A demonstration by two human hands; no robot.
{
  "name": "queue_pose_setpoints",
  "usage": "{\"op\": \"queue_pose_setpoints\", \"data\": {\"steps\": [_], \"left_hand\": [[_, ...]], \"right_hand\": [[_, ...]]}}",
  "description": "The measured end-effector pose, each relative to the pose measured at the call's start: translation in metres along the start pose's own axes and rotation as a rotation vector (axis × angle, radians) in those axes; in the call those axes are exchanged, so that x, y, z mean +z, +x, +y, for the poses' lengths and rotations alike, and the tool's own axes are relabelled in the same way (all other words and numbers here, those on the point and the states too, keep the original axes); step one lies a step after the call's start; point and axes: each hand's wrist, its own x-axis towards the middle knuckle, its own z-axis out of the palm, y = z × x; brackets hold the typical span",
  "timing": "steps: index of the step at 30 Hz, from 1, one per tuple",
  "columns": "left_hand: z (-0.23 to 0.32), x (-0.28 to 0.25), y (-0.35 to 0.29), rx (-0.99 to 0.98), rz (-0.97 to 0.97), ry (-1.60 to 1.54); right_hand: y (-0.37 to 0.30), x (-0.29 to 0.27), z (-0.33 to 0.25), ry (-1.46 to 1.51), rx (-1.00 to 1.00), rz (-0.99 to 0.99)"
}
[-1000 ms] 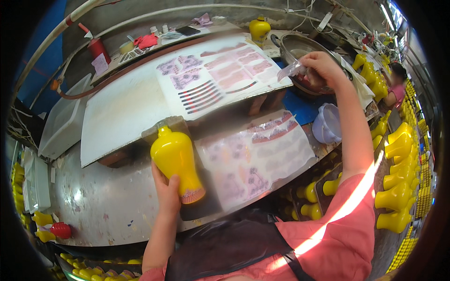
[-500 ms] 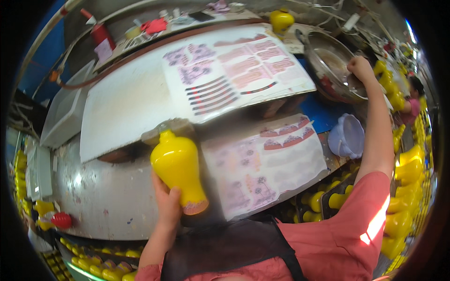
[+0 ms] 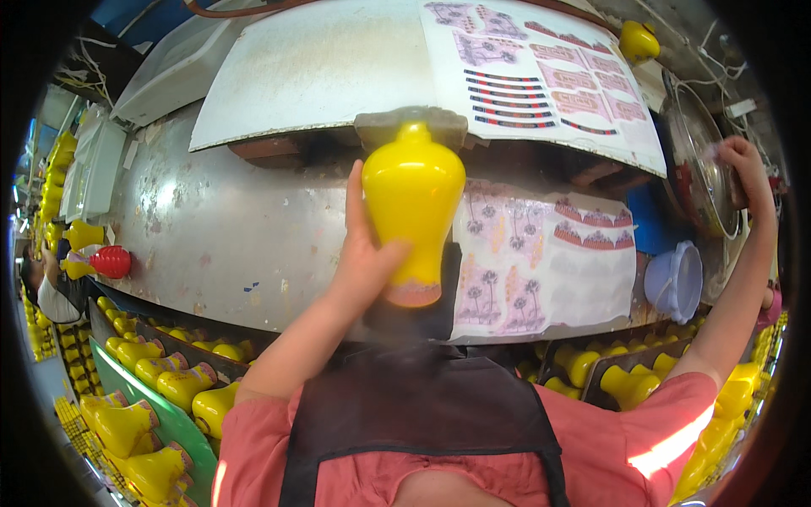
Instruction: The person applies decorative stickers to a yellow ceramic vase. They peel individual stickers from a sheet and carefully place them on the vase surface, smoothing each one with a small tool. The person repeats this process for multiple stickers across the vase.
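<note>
My left hand (image 3: 367, 258) is wrapped around a glossy yellow vase (image 3: 414, 190) from its left side, thumb across the front. A pinkish patterned band circles the vase near its foot, which points toward me. The neck lies at a worn grey-brown block (image 3: 372, 131) on the edge of the white board. Out at the far right, my right hand (image 3: 743, 169) is closed by the rim of a round metal basin (image 3: 708, 169). Its fingers are curled together, and whatever they may pinch is too small to make out.
Printed decal sheets lie on the white board (image 3: 312, 68) and on the metal table (image 3: 220, 245). A lilac bucket (image 3: 676, 283) stands at the right, a red object (image 3: 111, 262) at the left. Several yellow vases (image 3: 182, 384) fill racks below. Another person (image 3: 59, 287) is at far left.
My view has swung, so the table looks straighter and the vase sits nearer the middle. The left hand still holds the vase; the right fist stays closed by the basin, now nearer its outer rim.
</note>
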Motion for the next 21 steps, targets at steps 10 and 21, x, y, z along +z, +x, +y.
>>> {"op": "queue_pose_setpoints", "data": {"steps": [10, 21], "left_hand": [[0.01, -0.007, 0.014, -0.13, -0.142, -0.226], [0.009, -0.002, 0.008, -0.007, -0.046, 0.062]], "right_hand": [[-0.096, 0.206, -0.262, 0.177, -0.233, -0.504], [-0.101, 0.264, -0.335, 0.041, -0.554, -0.355]]}}
